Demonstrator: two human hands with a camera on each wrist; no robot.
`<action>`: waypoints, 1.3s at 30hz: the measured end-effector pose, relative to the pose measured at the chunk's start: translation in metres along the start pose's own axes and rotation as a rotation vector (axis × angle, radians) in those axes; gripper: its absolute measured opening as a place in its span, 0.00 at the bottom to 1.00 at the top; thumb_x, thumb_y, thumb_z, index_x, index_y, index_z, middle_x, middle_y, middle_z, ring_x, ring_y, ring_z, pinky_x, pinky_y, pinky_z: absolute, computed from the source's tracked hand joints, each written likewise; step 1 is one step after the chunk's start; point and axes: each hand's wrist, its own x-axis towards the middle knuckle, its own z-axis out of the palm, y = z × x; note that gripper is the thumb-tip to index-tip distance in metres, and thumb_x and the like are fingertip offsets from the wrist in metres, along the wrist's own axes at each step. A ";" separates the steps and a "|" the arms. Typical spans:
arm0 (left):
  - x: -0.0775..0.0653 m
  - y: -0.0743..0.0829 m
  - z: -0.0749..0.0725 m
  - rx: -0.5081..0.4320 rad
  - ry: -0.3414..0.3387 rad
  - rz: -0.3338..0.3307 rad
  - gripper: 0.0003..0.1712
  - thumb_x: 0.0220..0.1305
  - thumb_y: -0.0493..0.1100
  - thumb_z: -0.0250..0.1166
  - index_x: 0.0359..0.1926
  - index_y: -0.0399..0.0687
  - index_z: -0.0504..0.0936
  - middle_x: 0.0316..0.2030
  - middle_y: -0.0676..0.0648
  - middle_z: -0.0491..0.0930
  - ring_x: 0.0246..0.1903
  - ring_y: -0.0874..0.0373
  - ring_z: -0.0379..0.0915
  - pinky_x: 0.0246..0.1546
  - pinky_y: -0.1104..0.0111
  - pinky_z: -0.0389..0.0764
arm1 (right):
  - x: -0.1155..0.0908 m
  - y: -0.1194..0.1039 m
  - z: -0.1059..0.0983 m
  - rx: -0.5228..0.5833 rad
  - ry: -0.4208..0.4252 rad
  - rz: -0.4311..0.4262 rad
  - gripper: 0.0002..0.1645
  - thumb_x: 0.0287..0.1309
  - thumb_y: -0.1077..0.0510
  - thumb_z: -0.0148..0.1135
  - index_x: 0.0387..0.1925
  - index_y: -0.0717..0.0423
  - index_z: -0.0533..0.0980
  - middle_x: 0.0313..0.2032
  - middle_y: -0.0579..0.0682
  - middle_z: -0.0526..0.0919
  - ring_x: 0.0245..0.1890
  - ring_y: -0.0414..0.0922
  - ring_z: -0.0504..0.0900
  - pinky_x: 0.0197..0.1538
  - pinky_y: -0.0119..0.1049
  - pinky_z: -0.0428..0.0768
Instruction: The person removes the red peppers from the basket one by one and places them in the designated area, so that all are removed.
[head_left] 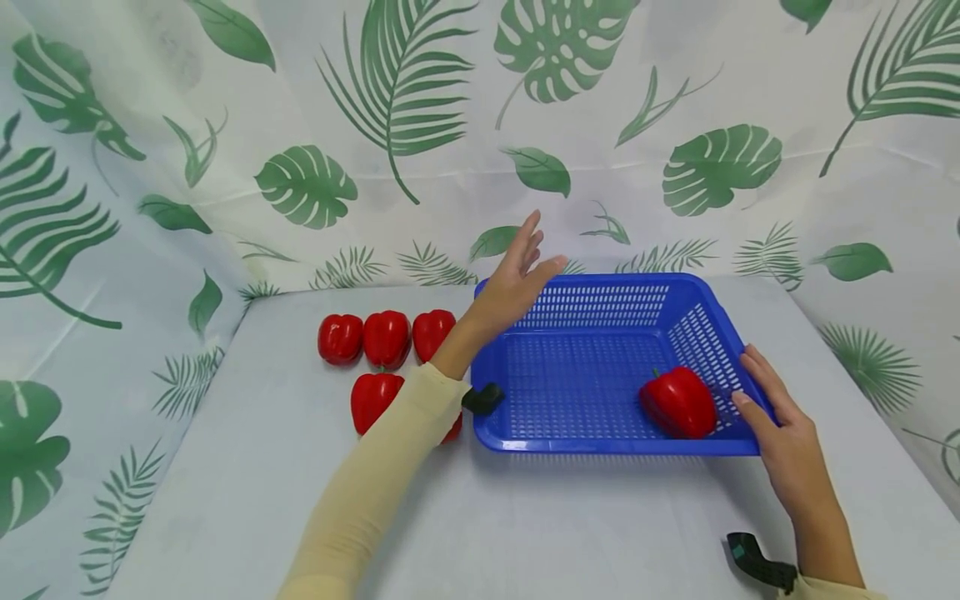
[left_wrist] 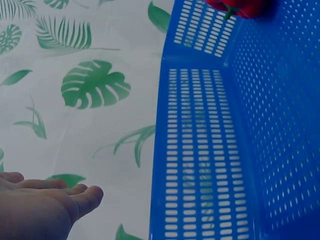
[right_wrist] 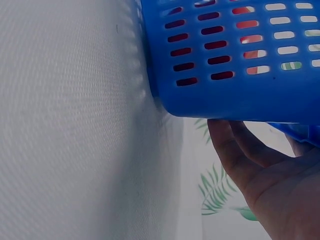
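Observation:
A blue plastic basket (head_left: 585,379) with slotted walls stands on the white table, one red bell pepper (head_left: 678,402) lying inside at its right end. My right hand (head_left: 783,429) grips the basket's right rim near the front corner, thumb over the top. In the right wrist view, the fingers (right_wrist: 232,150) of that hand reach the basket's outer edge. Over the basket's back left corner, my left hand (head_left: 513,283) is raised with fingers extended and holds nothing. The left wrist view has this hand (left_wrist: 45,205) beside the basket's long wall.
Left of the basket, several red bell peppers (head_left: 386,337) sit in two rows, some partly hidden behind the left forearm. A leaf-patterned white cloth (head_left: 450,183) hangs at the back and sides. Dark wrist mounts (head_left: 757,562) show at both cuffs.

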 end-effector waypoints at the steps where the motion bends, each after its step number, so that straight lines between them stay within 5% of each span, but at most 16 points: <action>1: 0.001 0.000 0.003 -0.004 -0.009 0.003 0.48 0.80 0.52 0.57 0.88 0.55 0.39 0.86 0.48 0.44 0.83 0.54 0.44 0.80 0.55 0.56 | 0.000 0.000 -0.001 -0.002 0.002 -0.001 0.37 0.84 0.46 0.48 0.86 0.32 0.51 0.83 0.29 0.46 0.85 0.45 0.40 0.70 0.79 0.49; 9: 0.008 -0.003 0.031 -0.007 -0.082 -0.007 0.47 0.83 0.53 0.55 0.88 0.59 0.38 0.86 0.50 0.42 0.83 0.55 0.43 0.79 0.56 0.55 | -0.001 0.000 -0.001 0.014 -0.002 0.002 0.37 0.84 0.45 0.48 0.86 0.31 0.50 0.84 0.29 0.46 0.85 0.46 0.39 0.70 0.78 0.49; 17: 0.014 -0.006 0.061 0.202 -0.183 -0.118 0.50 0.78 0.63 0.58 0.88 0.67 0.39 0.85 0.58 0.45 0.82 0.52 0.48 0.76 0.40 0.59 | -0.002 -0.002 -0.001 0.012 0.000 0.004 0.37 0.84 0.45 0.48 0.86 0.31 0.51 0.84 0.29 0.46 0.85 0.49 0.40 0.69 0.79 0.51; 24: 0.018 -0.013 0.085 0.298 -0.354 -0.205 0.51 0.75 0.67 0.59 0.88 0.72 0.41 0.85 0.60 0.47 0.81 0.50 0.52 0.76 0.43 0.61 | -0.001 -0.001 0.000 0.006 -0.004 0.010 0.38 0.84 0.45 0.49 0.86 0.31 0.51 0.84 0.30 0.46 0.85 0.47 0.40 0.70 0.78 0.51; 32: 0.018 -0.024 0.103 0.351 -0.507 -0.274 0.49 0.75 0.69 0.56 0.88 0.68 0.45 0.84 0.58 0.50 0.81 0.57 0.50 0.76 0.49 0.62 | -0.002 -0.001 -0.001 0.003 -0.008 0.018 0.38 0.84 0.45 0.49 0.86 0.32 0.51 0.84 0.30 0.46 0.85 0.50 0.41 0.67 0.81 0.53; 39: 0.018 -0.026 0.110 0.480 -0.631 -0.333 0.44 0.75 0.70 0.55 0.82 0.53 0.66 0.77 0.53 0.69 0.75 0.58 0.65 0.71 0.58 0.72 | 0.000 0.000 0.000 0.008 -0.002 0.009 0.37 0.84 0.47 0.48 0.86 0.36 0.51 0.85 0.34 0.46 0.85 0.47 0.41 0.71 0.77 0.51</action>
